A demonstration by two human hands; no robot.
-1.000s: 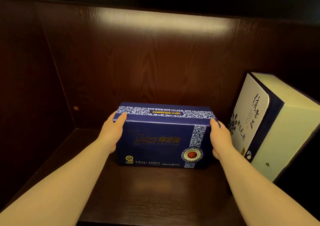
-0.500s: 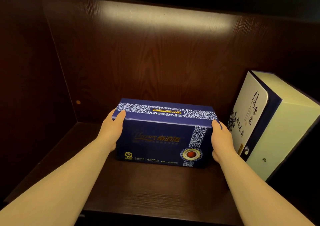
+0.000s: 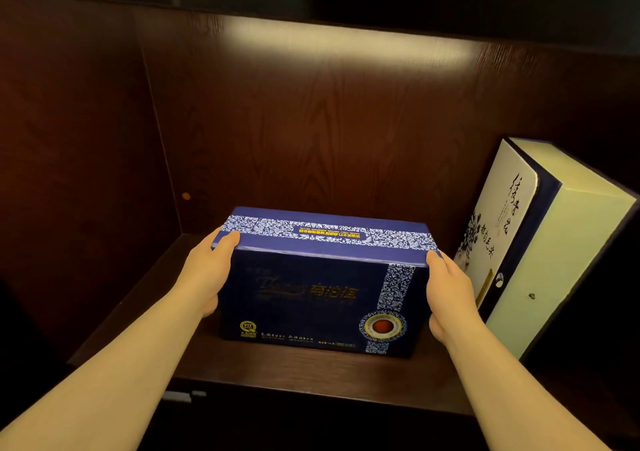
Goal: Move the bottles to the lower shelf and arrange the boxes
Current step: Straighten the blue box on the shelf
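Your blue box (image 3: 322, 277) sits on the shelf (image 3: 294, 374) with the white box (image 3: 540, 243) leaning just right of it, so shove rightward and you likely knock that one over or pinch your knuckles against it. You press the blue box between 2 flat hands: left hand (image 3: 207, 274) on its left end, right hand (image 3: 450, 295) on its right end, thumbs at the top edge, forearms reaching in from the front.

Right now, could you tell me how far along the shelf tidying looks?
No bottles show in this compartment, so that part is either done or out of view. In hand: the left hand and right hand grip the ends of the blue box, which sits on the shelf. Left: the cream box beside it leans tilted and probably needs straightening.
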